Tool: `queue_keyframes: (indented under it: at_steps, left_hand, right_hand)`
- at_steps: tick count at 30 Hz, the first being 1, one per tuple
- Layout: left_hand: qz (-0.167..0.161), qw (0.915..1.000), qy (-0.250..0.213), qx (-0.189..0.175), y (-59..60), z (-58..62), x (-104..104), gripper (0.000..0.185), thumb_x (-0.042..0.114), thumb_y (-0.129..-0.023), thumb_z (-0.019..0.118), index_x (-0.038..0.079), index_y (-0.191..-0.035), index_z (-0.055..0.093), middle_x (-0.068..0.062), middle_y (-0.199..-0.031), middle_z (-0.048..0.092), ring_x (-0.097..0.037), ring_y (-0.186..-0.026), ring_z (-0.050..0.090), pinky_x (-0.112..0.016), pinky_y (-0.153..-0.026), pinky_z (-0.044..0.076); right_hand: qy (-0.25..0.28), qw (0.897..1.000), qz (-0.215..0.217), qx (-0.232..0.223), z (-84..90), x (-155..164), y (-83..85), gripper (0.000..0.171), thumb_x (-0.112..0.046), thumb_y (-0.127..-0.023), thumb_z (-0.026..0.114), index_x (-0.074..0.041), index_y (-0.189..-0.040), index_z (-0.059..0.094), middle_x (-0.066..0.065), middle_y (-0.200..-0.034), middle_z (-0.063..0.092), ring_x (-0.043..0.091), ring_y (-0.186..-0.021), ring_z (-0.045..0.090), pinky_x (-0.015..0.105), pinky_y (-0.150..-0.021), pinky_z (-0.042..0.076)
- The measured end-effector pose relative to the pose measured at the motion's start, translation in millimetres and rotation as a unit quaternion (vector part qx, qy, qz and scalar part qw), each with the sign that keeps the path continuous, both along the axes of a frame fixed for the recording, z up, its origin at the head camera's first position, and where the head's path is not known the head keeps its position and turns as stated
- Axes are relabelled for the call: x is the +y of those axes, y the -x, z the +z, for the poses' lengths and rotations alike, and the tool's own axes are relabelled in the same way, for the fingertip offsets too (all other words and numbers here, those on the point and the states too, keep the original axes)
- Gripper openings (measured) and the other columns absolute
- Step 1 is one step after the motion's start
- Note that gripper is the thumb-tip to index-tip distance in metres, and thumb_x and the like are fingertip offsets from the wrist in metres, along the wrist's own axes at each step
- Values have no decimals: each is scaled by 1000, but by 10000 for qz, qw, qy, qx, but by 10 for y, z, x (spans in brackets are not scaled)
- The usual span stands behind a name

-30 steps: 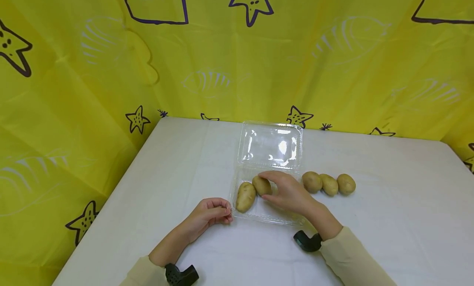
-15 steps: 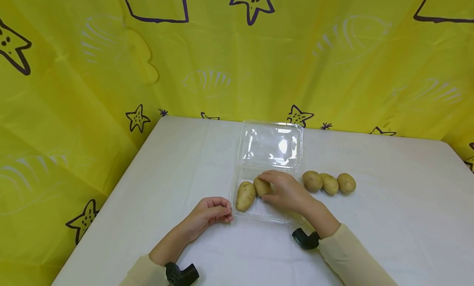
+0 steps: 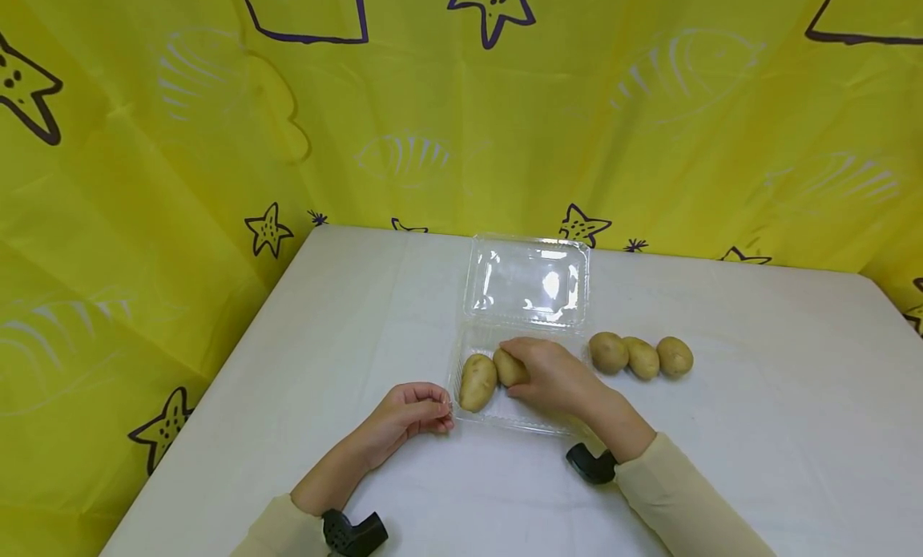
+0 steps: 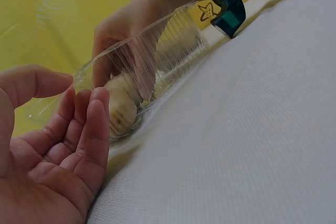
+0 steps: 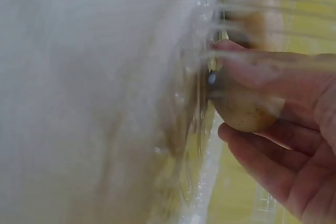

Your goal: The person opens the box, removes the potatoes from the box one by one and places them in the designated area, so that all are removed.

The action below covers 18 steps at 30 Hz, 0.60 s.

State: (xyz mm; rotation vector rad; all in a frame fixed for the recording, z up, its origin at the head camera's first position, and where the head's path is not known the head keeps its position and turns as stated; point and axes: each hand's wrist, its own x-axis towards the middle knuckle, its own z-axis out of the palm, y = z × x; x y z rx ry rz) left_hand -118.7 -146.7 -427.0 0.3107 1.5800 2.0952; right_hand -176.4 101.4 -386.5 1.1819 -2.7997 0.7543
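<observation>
Right hand grips potato (right-wrist view alone shows palm).

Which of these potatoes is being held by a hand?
The smaller potato inside the clear box, beside the long potato: the right hand grips it, while no hand holds the others.

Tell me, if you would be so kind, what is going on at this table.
A person is working with both hands at a clear plastic container, its lid lying open at the back. The right hand grips a potato inside the base, right beside a larger potato at the left. The left hand appears to pinch the container's left edge. Three more potatoes sit in a row on the white tabletop, to the right of the container.
</observation>
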Motion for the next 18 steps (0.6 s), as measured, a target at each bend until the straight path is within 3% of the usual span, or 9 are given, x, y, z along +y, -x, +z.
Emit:
queue_keyframes:
  at_steps: [18]
  left_hand:
    - [-13, 10000, 7, -38, -4, 10, 5, 4, 4, -87, 55, 5, -85, 58, -5, -81, 62, -12, -76, 62, -25, -73, 51]
  right_hand:
    - [124, 9995, -250, -156, -15, 11, -28, 49, -14, -69, 80, 4, -110, 59, 10, -102, 63, 23, -93, 58, 36, -81, 48]
